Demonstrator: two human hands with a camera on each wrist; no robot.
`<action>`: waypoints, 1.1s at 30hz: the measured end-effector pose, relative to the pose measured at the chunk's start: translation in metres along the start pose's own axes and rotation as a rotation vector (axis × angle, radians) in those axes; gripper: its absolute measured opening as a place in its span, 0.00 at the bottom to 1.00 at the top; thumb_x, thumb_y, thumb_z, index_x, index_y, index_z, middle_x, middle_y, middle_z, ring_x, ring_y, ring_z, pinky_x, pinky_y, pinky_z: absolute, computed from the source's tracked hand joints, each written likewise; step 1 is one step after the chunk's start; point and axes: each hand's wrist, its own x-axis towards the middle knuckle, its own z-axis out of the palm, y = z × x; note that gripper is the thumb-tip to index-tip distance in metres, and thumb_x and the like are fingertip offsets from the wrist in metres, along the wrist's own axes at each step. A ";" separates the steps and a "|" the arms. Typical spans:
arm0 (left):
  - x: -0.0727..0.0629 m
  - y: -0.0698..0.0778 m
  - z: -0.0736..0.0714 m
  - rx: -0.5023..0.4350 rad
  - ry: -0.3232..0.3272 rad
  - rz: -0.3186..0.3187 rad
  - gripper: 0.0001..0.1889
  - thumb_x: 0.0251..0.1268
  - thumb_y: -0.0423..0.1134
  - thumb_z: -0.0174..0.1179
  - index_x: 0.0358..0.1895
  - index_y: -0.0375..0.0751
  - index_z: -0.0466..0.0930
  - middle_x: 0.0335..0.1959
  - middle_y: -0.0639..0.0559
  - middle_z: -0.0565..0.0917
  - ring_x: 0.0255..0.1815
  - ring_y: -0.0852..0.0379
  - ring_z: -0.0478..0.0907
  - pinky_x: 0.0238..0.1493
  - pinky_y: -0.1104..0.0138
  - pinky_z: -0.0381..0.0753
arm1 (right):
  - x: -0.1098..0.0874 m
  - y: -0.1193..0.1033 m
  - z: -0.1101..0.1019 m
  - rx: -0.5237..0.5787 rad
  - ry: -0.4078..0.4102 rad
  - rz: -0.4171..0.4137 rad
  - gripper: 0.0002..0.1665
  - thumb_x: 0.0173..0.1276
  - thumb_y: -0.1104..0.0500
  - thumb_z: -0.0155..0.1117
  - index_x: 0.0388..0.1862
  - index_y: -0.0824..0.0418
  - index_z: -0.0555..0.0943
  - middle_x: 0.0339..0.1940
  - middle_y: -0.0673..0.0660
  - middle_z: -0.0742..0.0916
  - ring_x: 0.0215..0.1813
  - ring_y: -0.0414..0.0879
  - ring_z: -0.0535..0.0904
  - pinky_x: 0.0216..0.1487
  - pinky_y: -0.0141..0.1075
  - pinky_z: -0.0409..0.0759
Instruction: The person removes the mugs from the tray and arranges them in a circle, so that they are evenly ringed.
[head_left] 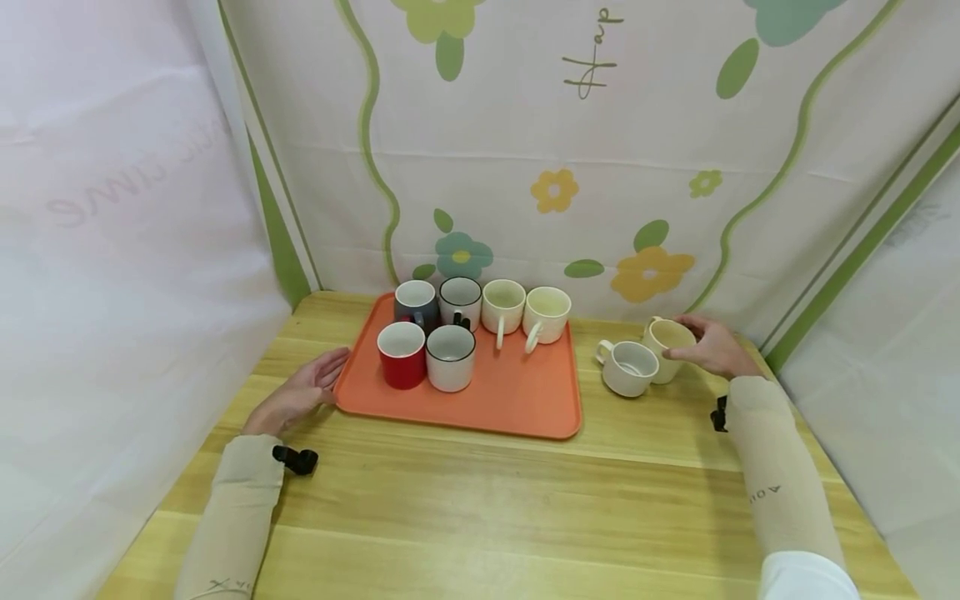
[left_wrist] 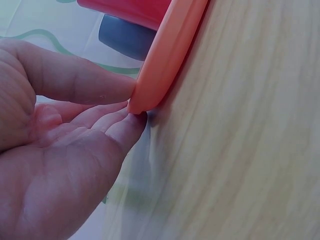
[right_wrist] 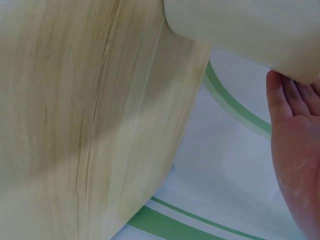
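Observation:
At the left end of an orange tray (head_left: pixel 517 392), my left hand (head_left: pixel 300 396) pinches its rim. The left wrist view shows the thumb (left_wrist: pixel 95 82) against the rim's side and fingertips right under its edge. Over on the right, my right hand (head_left: pixel 708 346) holds a cream mug (head_left: pixel 666 335) around its rim and far side. Close in front of that mug stands a low white cup (head_left: pixel 628 373), its handle facing left. In the right wrist view, fingers (right_wrist: pixel 280 95) touch the wall of the cream mug (right_wrist: pixel 240 35).
On the tray stand a red mug (head_left: pixel 402 362), a white black-rimmed mug (head_left: pixel 450 367), a second black-rimmed mug (head_left: pixel 460 296), a grey-blue mug (head_left: pixel 408 310) and two cream mugs (head_left: pixel 502 308) in the back row. Patterned cloth (head_left: pixel 480 125) closes off the wooden table's (head_left: pixel 480 517) back and sides.

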 end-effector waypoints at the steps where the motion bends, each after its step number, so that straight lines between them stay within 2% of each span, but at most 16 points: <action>1: 0.000 0.000 0.000 0.002 0.002 -0.003 0.54 0.56 0.12 0.50 0.87 0.32 0.35 0.89 0.37 0.39 0.89 0.33 0.38 0.69 0.77 0.73 | 0.000 0.000 -0.001 0.001 -0.006 0.001 0.54 0.65 0.42 0.77 0.80 0.67 0.66 0.76 0.73 0.74 0.74 0.69 0.71 0.71 0.65 0.71; 5: 0.001 0.001 0.001 0.019 0.004 -0.004 0.53 0.56 0.12 0.49 0.87 0.32 0.35 0.89 0.37 0.39 0.89 0.33 0.39 0.70 0.76 0.72 | -0.003 -0.005 -0.006 -0.006 -0.037 0.004 0.57 0.66 0.41 0.77 0.83 0.67 0.62 0.79 0.74 0.70 0.77 0.72 0.67 0.73 0.68 0.70; 12: 0.002 0.000 0.001 0.030 0.003 -0.001 0.53 0.58 0.13 0.50 0.87 0.33 0.35 0.89 0.36 0.40 0.89 0.33 0.39 0.72 0.74 0.71 | -0.005 -0.024 -0.020 0.005 -0.045 0.012 0.63 0.65 0.36 0.76 0.86 0.63 0.57 0.84 0.70 0.67 0.83 0.74 0.59 0.79 0.71 0.60; 19: 0.000 0.001 0.000 0.025 -0.003 -0.002 0.54 0.57 0.12 0.51 0.87 0.33 0.33 0.89 0.36 0.38 0.89 0.33 0.38 0.70 0.78 0.73 | -0.004 -0.061 -0.019 -0.007 -0.023 -0.061 0.57 0.64 0.38 0.78 0.84 0.58 0.64 0.83 0.64 0.70 0.83 0.68 0.62 0.81 0.67 0.61; 25: -0.001 0.002 0.001 0.024 -0.016 0.010 0.55 0.56 0.12 0.50 0.86 0.31 0.31 0.89 0.34 0.37 0.88 0.32 0.36 0.68 0.80 0.72 | 0.006 -0.102 0.003 0.063 -0.054 -0.183 0.53 0.64 0.47 0.80 0.83 0.59 0.66 0.82 0.65 0.72 0.84 0.65 0.64 0.84 0.62 0.60; 29: -0.001 0.002 0.001 0.027 -0.019 0.017 0.54 0.56 0.12 0.50 0.86 0.30 0.31 0.88 0.33 0.37 0.88 0.30 0.36 0.68 0.80 0.73 | 0.016 -0.128 0.030 0.095 -0.076 -0.300 0.52 0.61 0.50 0.83 0.81 0.59 0.69 0.79 0.64 0.75 0.81 0.61 0.68 0.84 0.58 0.62; 33: -0.001 0.002 0.001 0.019 -0.018 0.018 0.55 0.55 0.13 0.50 0.86 0.31 0.32 0.89 0.33 0.37 0.88 0.31 0.36 0.68 0.81 0.72 | 0.020 -0.158 0.061 0.119 -0.124 -0.381 0.53 0.59 0.51 0.84 0.80 0.60 0.70 0.78 0.64 0.77 0.80 0.60 0.70 0.83 0.58 0.64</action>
